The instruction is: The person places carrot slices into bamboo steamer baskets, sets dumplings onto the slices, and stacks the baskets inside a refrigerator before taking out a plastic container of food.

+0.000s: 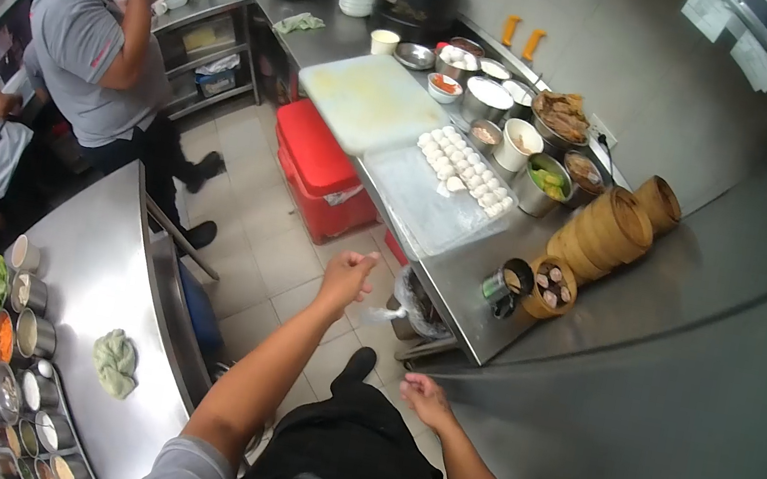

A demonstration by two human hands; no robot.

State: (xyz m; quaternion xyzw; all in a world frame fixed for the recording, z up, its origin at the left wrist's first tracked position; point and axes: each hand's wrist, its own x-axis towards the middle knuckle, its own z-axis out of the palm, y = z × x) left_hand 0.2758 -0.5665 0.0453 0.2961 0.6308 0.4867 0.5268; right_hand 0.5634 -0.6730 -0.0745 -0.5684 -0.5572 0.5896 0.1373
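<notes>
My left hand (348, 281) is raised over the floor between the two steel counters, its fingers curled together; whether it holds anything is too small to tell. Lower down, my right hand (427, 399) hangs near the corner of the right counter, fingers loosely bent and apart, with nothing in it. Beyond them on the counter, rows of white dough balls (465, 167) lie on a clear plastic sheet (424, 208) beside a white cutting board (376, 101). A small bamboo steamer (553, 288) with filled pieces sits near the counter's front end, next to a dark-rimmed container (507, 283).
Stacked bamboo steamers (603, 234) and bowls of ingredients line the wall. A red cooler (318, 178) stands on the floor. The left counter (100, 268) holds a green cloth (114, 363) and several containers. A person (92, 39) stands at the upper left, others behind.
</notes>
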